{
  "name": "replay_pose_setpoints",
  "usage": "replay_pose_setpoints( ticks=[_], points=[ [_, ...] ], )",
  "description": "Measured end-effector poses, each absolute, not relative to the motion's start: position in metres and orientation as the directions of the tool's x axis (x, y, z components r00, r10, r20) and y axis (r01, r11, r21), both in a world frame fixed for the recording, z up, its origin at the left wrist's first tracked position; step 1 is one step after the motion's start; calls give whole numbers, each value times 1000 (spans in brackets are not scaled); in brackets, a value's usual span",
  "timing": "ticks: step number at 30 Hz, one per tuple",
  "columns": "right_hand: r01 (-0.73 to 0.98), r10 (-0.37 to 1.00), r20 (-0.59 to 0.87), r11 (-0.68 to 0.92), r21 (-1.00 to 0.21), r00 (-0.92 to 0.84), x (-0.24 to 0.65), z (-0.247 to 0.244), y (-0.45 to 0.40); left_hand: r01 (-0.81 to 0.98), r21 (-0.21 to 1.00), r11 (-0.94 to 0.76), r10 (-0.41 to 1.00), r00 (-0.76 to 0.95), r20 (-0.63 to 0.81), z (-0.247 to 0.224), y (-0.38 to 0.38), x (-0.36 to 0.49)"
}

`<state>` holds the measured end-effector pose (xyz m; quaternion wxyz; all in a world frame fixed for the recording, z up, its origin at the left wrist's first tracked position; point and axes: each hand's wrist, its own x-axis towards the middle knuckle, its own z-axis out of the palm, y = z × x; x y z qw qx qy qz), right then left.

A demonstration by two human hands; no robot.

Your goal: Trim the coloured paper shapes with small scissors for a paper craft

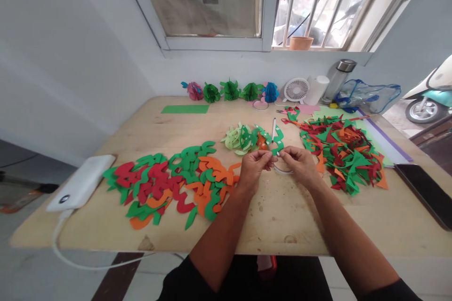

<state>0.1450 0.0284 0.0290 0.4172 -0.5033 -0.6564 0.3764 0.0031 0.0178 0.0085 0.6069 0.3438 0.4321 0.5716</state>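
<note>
My left hand and my right hand meet over the middle of the table, fingers pinched. Between them a wavy green paper cutout with small white squares on it stretches away; its near end is at my left fingertips. At my right fingertips shows a tiny white piece, perhaps tape. Partly hidden below the hands lies a white ring, apparently a tape roll. A white pen is just beyond. Left of it are dotted green cutouts and pale green ones.
Red, green and orange paper cutouts spread at left; paper scraps heap at right. A phone and white power bank lie near the edges. Paper figures, a small fan and a bottle line the wall.
</note>
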Motion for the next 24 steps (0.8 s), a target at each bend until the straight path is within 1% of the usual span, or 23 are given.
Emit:
replay_pose_setpoints(
  ticks=[2,5,9,12,16,20,24],
  points=[
    [354,973,178,219,-909,-146,145,29,28,-384,918,104,991,-43,-130,9,17,3],
    [408,963,224,267,-873,-152,145,28,28,-317,946,64,988,-111,-104,11,18,4],
    [463,915,362,401,-790,-177,146,22,31,-193,981,-19,982,-189,-18,12,17,5],
    [541,852,495,501,-675,-172,148,17,34,-95,992,-82,978,-200,62,13,16,5],
    [676,777,608,537,-505,-164,149,17,34,21,990,-141,970,-197,143,11,15,5],
    [729,740,640,555,-402,-210,147,21,29,94,980,-174,968,-169,188,7,15,5],
    [751,739,634,547,-370,-226,144,22,26,98,978,-185,971,-134,197,5,15,6]
  ],
)
